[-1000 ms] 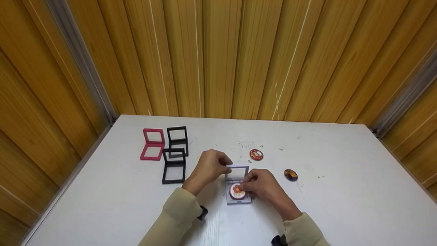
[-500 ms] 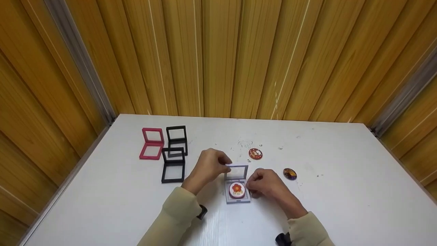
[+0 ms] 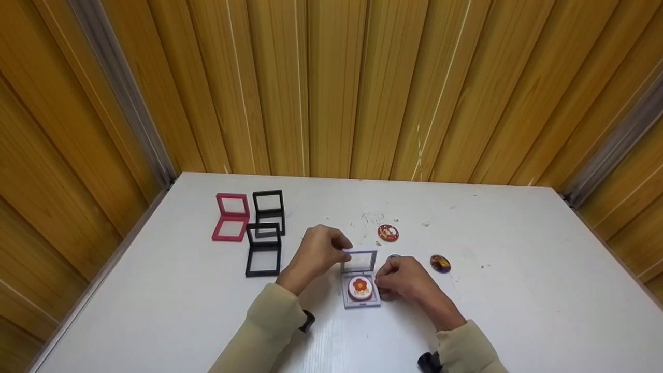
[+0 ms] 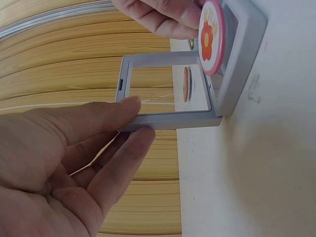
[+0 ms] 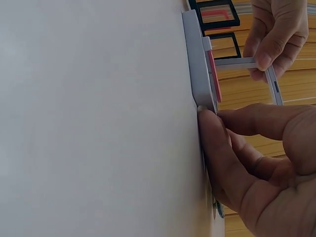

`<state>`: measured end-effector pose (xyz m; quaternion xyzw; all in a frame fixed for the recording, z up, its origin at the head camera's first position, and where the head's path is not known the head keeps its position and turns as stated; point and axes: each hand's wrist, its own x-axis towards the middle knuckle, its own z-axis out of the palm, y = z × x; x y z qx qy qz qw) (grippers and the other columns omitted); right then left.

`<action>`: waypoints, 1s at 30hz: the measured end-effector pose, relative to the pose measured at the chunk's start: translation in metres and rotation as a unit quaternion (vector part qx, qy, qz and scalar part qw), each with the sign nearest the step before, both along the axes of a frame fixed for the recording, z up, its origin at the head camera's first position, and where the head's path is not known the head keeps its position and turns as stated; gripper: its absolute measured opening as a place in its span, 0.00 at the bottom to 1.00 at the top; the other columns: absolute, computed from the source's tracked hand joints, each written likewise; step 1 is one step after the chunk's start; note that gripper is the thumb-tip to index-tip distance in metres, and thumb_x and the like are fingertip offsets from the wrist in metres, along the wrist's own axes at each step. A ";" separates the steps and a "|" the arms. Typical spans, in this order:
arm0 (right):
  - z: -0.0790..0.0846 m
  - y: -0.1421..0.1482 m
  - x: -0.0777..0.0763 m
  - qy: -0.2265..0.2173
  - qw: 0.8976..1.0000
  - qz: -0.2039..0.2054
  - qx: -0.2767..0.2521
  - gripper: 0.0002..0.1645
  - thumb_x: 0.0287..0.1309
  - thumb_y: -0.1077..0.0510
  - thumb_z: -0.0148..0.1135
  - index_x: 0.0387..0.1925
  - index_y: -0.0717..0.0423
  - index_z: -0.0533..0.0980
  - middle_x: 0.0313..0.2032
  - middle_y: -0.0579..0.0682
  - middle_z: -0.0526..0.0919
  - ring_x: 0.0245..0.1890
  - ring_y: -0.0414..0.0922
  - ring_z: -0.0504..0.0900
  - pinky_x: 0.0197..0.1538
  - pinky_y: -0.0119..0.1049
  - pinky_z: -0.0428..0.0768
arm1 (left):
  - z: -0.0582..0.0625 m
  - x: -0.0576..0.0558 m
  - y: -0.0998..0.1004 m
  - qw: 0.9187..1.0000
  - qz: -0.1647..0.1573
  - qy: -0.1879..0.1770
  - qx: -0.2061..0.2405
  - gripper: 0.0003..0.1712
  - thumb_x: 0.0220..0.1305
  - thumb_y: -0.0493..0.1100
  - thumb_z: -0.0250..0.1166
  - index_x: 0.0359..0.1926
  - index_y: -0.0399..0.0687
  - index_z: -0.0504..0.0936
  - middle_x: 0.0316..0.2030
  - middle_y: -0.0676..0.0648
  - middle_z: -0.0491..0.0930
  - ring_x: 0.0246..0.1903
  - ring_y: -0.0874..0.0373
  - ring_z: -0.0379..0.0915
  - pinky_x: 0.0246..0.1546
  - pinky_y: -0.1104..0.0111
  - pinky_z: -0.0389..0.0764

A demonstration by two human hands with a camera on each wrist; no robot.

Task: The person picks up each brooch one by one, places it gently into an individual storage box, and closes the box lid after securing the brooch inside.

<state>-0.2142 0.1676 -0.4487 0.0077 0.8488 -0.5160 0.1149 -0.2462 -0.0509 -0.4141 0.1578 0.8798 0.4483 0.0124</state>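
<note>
A grey display frame [image 3: 348, 303] stands on the table with its windowed lid raised upright. On the window of its base lies a round pin badge [image 3: 360, 288], white with a red flower and a pink rim. My left hand [image 3: 318, 249] pinches the lid's upper left corner between thumb and fingers; the left wrist view shows this grip from near. At the base's right side my right hand [image 3: 405, 277] has its thumb and forefinger tips on the edge, holding it. Seen in the right wrist view, its other fingers [image 5: 254, 160] curl beneath.
A pink frame [image 3: 231, 239] and two black frames [image 3: 263, 273] stand unfolded at the left. Beyond the hands lies a red badge [image 3: 388, 233]; a dark, gold-toned badge [image 3: 440, 263] is farther right. Another round edge [image 3: 393, 256] peeks out behind my right hand. Panelled walls enclose the table.
My right hand has drawn back from the flower badge to the right edge of the base, uncovering the badge. My left hand keeps its hold on the lid.
</note>
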 end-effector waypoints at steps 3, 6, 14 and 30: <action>-0.001 0.001 0.000 -0.010 1.000 0.001 -0.019 0.03 0.57 0.71 0.71 0.31 0.66 0.83 0.31 0.53 0.83 0.27 0.44 0.84 0.32 0.36 0.86 | 0.000 0.000 0.000 1.000 -0.001 0.002 -0.002 0.08 0.56 0.28 0.79 0.39 0.37 0.92 0.32 0.49 0.87 0.34 0.59 0.80 0.40 0.64 0.84; -0.001 0.001 -0.001 -0.013 1.000 0.002 -0.019 0.03 0.58 0.71 0.71 0.32 0.65 0.83 0.30 0.53 0.83 0.27 0.44 0.84 0.32 0.36 0.87 | 0.000 -0.001 0.001 1.000 0.001 0.003 -0.002 0.08 0.56 0.28 0.79 0.38 0.37 0.92 0.31 0.49 0.87 0.33 0.59 0.80 0.40 0.64 0.84; -0.001 0.003 -0.001 -0.018 1.000 -0.002 -0.010 0.04 0.58 0.71 0.71 0.31 0.63 0.83 0.30 0.53 0.84 0.27 0.45 0.85 0.32 0.36 0.87 | 0.001 0.000 0.000 1.000 -0.011 -0.016 0.001 0.09 0.56 0.29 0.80 0.38 0.38 0.92 0.31 0.50 0.87 0.33 0.60 0.79 0.39 0.66 0.84; -0.001 0.001 -0.001 -0.023 1.000 0.000 -0.019 0.06 0.59 0.71 0.71 0.30 0.65 0.79 0.34 0.56 0.84 0.28 0.45 0.86 0.33 0.36 0.87 | 0.011 0.008 -0.012 0.988 -0.136 -0.051 -0.061 0.07 0.54 0.35 0.84 0.32 0.43 0.93 0.25 0.57 0.85 0.27 0.64 0.76 0.32 0.70 0.79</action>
